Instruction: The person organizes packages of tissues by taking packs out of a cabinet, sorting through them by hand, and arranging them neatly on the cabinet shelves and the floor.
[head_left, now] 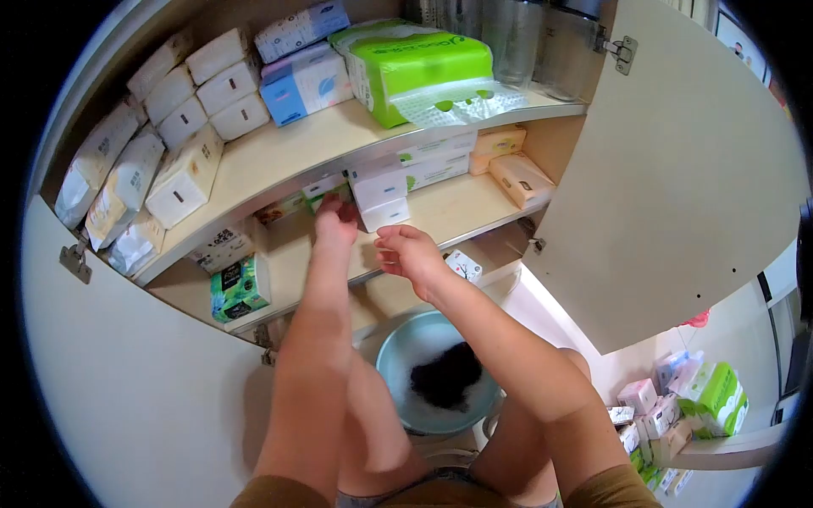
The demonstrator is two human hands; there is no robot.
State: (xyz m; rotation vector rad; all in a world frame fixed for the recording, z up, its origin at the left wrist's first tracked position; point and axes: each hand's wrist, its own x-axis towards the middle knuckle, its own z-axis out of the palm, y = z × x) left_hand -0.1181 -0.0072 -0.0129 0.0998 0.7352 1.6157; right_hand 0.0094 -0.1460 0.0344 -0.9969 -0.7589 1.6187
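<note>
On the middle shelf, my left hand is closed at the front of a green-and-white tissue pack, its fingertips partly hidden. Right beside that pack rises a stack of white tissue packs. My right hand hovers just in front of the stack's lower end, with nothing in it and its fingers loosely bent and apart. Further right on the same shelf lie white-and-green packs and orange packs. A green floral pack stands at the left end.
The upper shelf holds several white packs, a big green bundle and glass jars. Open cabinet doors flank me. Below my arms is a blue basin with a dark item in suds. More packs are piled at right.
</note>
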